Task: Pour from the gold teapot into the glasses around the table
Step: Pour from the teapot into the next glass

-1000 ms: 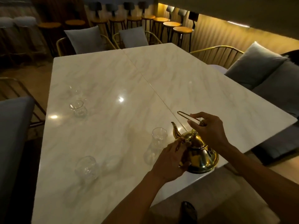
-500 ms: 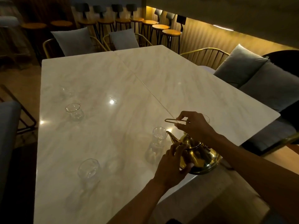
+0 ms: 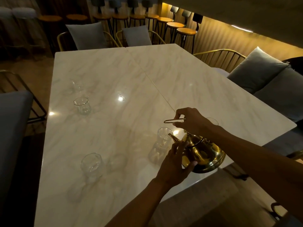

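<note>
— Two hands at work, then? On what?
— Both on a gold teapot [image 3: 203, 151] at the near right edge of a marble table [image 3: 114, 71]. Right hand [image 3: 191, 120] pinching the thin wire handle [image 3: 172, 120], raised above the lid. Left hand [image 3: 175, 163] cupping the pot's side, fingers spread near the spout, thumb lower down.
— Anything hidden or hard to make out?
— Plenty, in such dim light. Fifth glass [image 3: 213, 120] mostly behind the right wrist, only a rim showing. Far glass [image 3: 77, 84] faint, nearly lost against the marble. Pot's base partly covered by the left hand; touching the table or not, impossible to tell. No liquid visible either.
— Materials and shapes?
— Pale veined stone, glossy, with bright glints and a seam down the middle. Clear, faceted glasses: one [image 3: 81, 105] at far left, one [image 3: 91, 164] at near left, one [image 3: 164, 136] just beside the spout.
— And the pot itself?
— Polished, round-bellied, tilted towards that nearest glass, curved spout close to its rim.
</note>
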